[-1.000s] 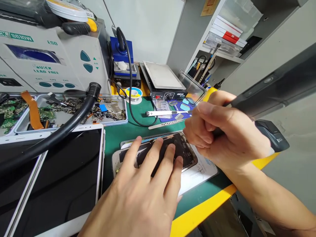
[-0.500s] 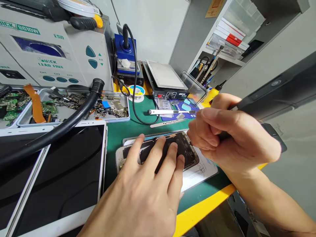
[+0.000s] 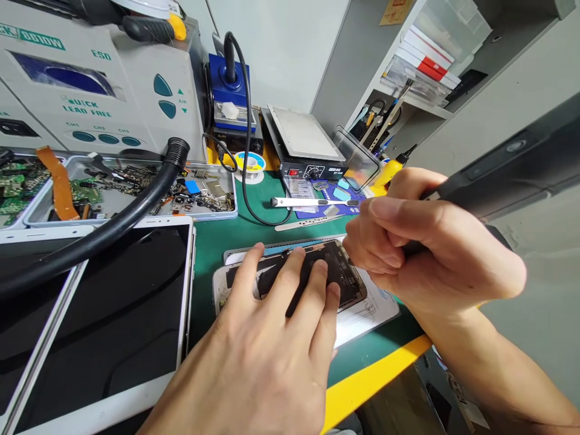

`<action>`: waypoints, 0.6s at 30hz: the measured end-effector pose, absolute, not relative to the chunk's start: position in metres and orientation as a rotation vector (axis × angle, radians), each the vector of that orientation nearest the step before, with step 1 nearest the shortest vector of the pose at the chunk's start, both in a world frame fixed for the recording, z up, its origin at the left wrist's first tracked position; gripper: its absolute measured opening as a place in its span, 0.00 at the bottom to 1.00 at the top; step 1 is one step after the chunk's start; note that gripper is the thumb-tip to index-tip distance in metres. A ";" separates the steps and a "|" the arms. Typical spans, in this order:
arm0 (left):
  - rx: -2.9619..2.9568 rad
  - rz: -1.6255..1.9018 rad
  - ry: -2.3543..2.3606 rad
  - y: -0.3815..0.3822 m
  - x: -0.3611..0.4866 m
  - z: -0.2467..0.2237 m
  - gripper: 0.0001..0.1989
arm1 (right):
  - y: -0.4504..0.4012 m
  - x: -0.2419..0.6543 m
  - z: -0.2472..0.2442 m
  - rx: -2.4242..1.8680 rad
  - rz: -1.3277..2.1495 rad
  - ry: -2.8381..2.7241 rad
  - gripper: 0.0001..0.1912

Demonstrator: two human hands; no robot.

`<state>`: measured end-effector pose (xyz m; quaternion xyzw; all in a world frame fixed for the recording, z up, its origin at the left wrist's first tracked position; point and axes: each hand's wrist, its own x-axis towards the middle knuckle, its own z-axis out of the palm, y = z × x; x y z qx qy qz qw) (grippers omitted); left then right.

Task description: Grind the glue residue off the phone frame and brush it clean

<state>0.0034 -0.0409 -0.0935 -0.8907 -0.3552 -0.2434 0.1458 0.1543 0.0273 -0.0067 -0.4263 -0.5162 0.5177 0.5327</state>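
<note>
Spread out, my left hand (image 3: 272, 326) lies over an opened smartphone (image 3: 347, 275), its fingertips on the dark inner face. The palm and fingers hide much of the phone. Beneath it is a white card (image 3: 376, 317) with line drawings. At the phone's right end, my right hand (image 3: 421, 248) is closed round a long black tool (image 3: 512, 160) that slants up to the right edge of the view. The tool's lower tip is hidden behind my fingers, so its exact kind and contact with the phone cannot be made out.
Two white-framed tablets (image 3: 131, 314) lie at left, crossed by a black hose (image 3: 113, 229) from a hot-air station (image 3: 104, 78). Behind are a tray of circuit boards (image 3: 217, 208), a white-handled brush (image 3: 299, 202), tweezers (image 3: 312, 223) and a heating plate (image 3: 306, 133). A yellow edge (image 3: 376, 377) borders the green mat.
The camera view has shifted slightly. Both hands keep nearly the same pose, the left on the phone and the right round the black tool.
</note>
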 end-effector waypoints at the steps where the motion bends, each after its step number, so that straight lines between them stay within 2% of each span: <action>1: -2.575 -0.687 -1.041 -0.042 0.004 -0.092 0.22 | 0.027 0.155 -0.007 -1.014 1.230 -1.224 0.20; 5: -2.625 -0.624 -1.170 -0.046 0.007 -0.089 0.22 | 0.027 0.157 -0.008 -0.990 1.269 -1.217 0.21; 18: -2.660 -0.783 -1.096 -0.037 0.012 -0.076 0.21 | 0.026 0.157 -0.007 -1.002 1.210 -1.252 0.20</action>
